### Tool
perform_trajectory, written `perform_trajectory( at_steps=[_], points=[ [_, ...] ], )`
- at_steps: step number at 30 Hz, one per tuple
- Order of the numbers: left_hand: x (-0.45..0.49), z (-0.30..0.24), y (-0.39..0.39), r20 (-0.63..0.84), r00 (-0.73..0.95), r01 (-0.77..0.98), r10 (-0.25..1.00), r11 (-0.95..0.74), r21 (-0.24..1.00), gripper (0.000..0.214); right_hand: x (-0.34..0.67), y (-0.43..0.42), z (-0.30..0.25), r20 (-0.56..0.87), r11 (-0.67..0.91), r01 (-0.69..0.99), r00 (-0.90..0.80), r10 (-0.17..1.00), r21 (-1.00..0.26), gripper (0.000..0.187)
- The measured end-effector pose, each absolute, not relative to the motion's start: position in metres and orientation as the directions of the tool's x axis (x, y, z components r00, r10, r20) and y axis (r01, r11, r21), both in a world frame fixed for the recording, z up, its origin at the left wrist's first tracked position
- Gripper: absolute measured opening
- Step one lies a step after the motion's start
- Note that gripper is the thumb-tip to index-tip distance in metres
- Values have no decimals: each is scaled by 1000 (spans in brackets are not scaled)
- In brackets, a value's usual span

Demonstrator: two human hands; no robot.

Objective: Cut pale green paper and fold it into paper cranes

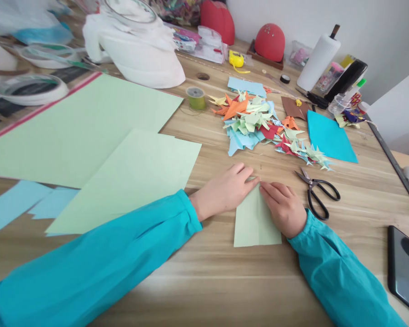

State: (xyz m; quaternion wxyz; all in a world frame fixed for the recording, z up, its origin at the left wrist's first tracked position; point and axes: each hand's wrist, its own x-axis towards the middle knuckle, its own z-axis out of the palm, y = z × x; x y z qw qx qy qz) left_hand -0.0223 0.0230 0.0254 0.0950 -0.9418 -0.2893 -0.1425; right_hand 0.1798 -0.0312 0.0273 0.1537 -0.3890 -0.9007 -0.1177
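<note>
Left hand (223,190), right hand (282,206) close together on green paper (252,227), grip unclear; wood-grain table (225,281), pale wall (306,18) behind.

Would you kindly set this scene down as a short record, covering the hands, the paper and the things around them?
Left hand: fingers at the far end of the small green sheet
Right hand: fingertips at the same end, palm over the sheet's right edge
Small green sheet: on the wooden table, a lengthwise crease visible
Right of hands: black-handled scissors, blades slightly apart; phone
Beyond hands: multicoloured pile of folded paper
Left: two large green sheets, overlapping
</note>
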Motion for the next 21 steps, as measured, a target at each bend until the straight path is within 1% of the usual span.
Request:
perform_trajectory(
  at_steps=[5,14,21],
  points=[
    [-22,26,23,318,783,592,534,-797,-119,30,179,-31,28,376,671,735,-652,658,101,35],
    [-21,30,22,298,768,604,567,-796,-42,30,180,-31,26,362,667,741,-646,672,84,37],
    [-22,29,23,295,779,601,552,-793,-103,31,179,-31,27,388,673,733,-651,653,98,36]
  ],
)
